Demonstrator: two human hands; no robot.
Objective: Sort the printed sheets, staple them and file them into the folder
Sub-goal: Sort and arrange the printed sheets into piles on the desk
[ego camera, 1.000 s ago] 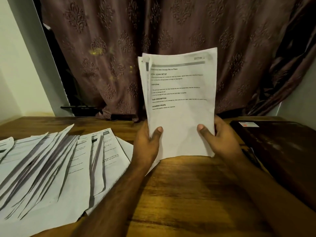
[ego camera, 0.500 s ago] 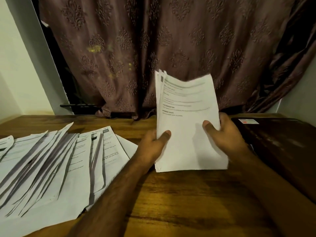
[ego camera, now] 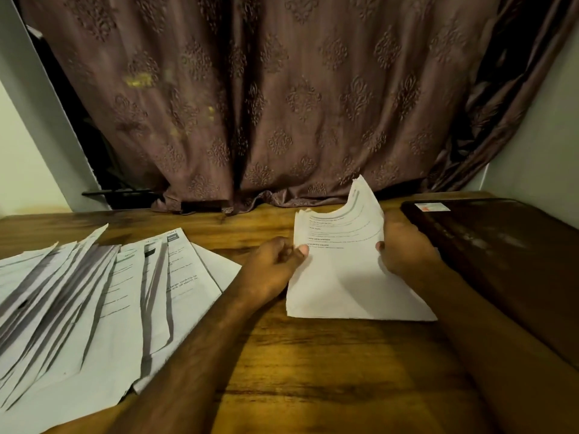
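Between the two hands, near the middle of the wooden desk (ego camera: 313, 371), lies a small stack of printed sheets (ego camera: 341, 277), its near edge down on the wood and its far right corner curling upward. On its left edge the left hand (ego camera: 269, 270) pinches the stack, thumb on top of the paper and the other fingers curled in beside and under it. At the right edge the right hand (ego camera: 404, 249) grips the stack, thumb pressed on the top sheet and the remaining fingers hidden behind the paper, where the lifted corner bends over them. Lines of text run across the upper half of the top sheet; they are too small to read.

Left of the left forearm, a wide fan of loose sheets (ego camera: 94, 292) spreads over the desk, overlapping one another and reaching the left border of the view. To the right of the stack, just beside the right hand, a dark folder (ego camera: 501, 261) lies flat on the desk with a small pale label near its far corner. Behind the desk hangs a brown patterned curtain (ego camera: 282, 104), its hem touching the far edge of the wood.
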